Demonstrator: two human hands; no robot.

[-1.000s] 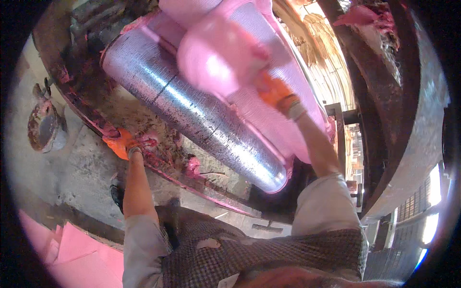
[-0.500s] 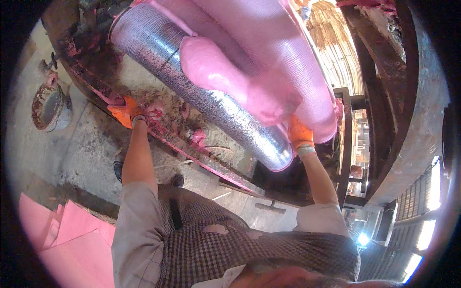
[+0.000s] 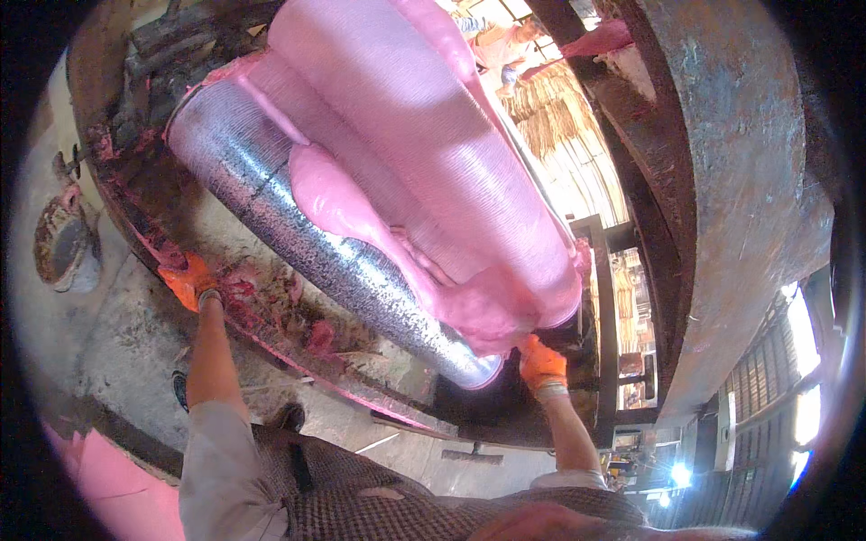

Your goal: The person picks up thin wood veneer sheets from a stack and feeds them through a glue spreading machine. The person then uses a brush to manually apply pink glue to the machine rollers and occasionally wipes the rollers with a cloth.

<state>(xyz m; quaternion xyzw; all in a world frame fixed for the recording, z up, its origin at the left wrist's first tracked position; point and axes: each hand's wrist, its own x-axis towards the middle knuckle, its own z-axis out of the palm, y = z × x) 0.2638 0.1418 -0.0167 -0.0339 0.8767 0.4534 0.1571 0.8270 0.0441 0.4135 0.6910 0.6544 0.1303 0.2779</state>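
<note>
A large silver metal roller [image 3: 298, 243] lies diagonally in a heavy machine, with a thick pink rubbery sheet [image 3: 424, 153] wrapped over a second roller beside it. My right hand [image 3: 543, 362], in an orange glove, grips the lower edge of the pink mass at the roller's near end. My left hand [image 3: 188, 280], also orange-gloved, rests on the pink-stained tray edge [image 3: 271, 325] below the silver roller. Its fingers are closed on the edge.
A rusty machine frame [image 3: 722, 180] curves on the right. Grey concrete floor [image 3: 99, 343] lies to the left with a round rusty object [image 3: 59, 248]. A pink sheet [image 3: 117, 473] lies at lower left. My dark shoes [image 3: 180, 389] show below.
My right hand has dropped from high on the pink sheet to its lower edge at the roller's end. My left hand stays on the tray edge. The view has tilted toward the rollers.
</note>
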